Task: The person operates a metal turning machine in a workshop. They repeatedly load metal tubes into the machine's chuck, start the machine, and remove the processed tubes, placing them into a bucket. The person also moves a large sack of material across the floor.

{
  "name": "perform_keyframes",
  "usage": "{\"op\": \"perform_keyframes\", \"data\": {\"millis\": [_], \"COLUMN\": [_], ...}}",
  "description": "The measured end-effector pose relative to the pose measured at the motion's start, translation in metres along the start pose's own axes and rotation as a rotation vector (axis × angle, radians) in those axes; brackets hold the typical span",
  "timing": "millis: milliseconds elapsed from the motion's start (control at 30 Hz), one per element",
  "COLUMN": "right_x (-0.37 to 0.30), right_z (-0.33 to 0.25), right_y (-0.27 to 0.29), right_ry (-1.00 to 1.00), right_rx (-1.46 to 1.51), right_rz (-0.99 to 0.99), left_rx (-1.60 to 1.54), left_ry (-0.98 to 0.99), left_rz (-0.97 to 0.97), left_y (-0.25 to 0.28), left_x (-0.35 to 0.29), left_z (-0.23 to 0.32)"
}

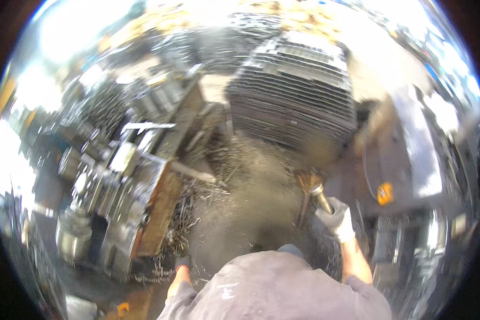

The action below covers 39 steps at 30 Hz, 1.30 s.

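Observation:
My right hand (336, 217), in a pale grey work glove, is closed around a short cylindrical metal piece (321, 197) to the right of the middle. Brownish, flared material (307, 181) shows at its far end; motion blur hides whether the two are one thing. My left hand (182, 261) hangs low beside my body, in a dark glove with a red cuff. Its fingers do not show clearly, so what it holds, if anything, cannot be made out. Curly metal shavings (182, 224) lie on the floor nearest to it.
A lathe-like machine (128, 181) with several metal parts stands on the left. Ahead rises a tall stack of dark ribbed metal pieces (293, 114). On the right, a small orange object (384, 193) rests on a dark surface (346, 184). The whole view is smeared by motion.

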State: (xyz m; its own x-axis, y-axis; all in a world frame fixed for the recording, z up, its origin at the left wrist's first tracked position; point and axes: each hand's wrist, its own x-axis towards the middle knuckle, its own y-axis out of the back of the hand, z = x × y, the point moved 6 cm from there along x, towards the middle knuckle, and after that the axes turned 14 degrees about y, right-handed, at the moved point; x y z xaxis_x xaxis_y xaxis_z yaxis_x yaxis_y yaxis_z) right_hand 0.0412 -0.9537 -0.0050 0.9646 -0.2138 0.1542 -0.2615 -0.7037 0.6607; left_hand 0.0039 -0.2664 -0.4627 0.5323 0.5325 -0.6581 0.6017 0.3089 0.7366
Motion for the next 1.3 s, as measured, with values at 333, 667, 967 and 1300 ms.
{"op": "perform_keyframes", "data": {"millis": [333, 667, 967, 1300], "right_x": [0.128, 0.260, 0.260, 0.166], "right_z": [-0.038, -0.160, -0.374, -0.603], "right_y": [-0.186, -0.300, -0.408, -0.520], "right_ry": [0.212, 0.625, 0.990, 0.999], "right_rx": [0.218, 0.323, 0.518, 0.681], "right_rz": [-0.528, -0.858, -1.023, -1.085], "left_rx": [-0.615, -0.874, -2.068, -1.607], "left_ry": [0.261, 0.467, 0.681, 1.343], "left_rz": [-0.370, -0.046, 0.380, 1.126], "left_y": [-0.094, 0.019, -0.026, 0.040], "left_x": [-0.122, -0.190, -0.178, -0.238], "left_z": [0.007, 0.027, -0.126, -0.340]}}
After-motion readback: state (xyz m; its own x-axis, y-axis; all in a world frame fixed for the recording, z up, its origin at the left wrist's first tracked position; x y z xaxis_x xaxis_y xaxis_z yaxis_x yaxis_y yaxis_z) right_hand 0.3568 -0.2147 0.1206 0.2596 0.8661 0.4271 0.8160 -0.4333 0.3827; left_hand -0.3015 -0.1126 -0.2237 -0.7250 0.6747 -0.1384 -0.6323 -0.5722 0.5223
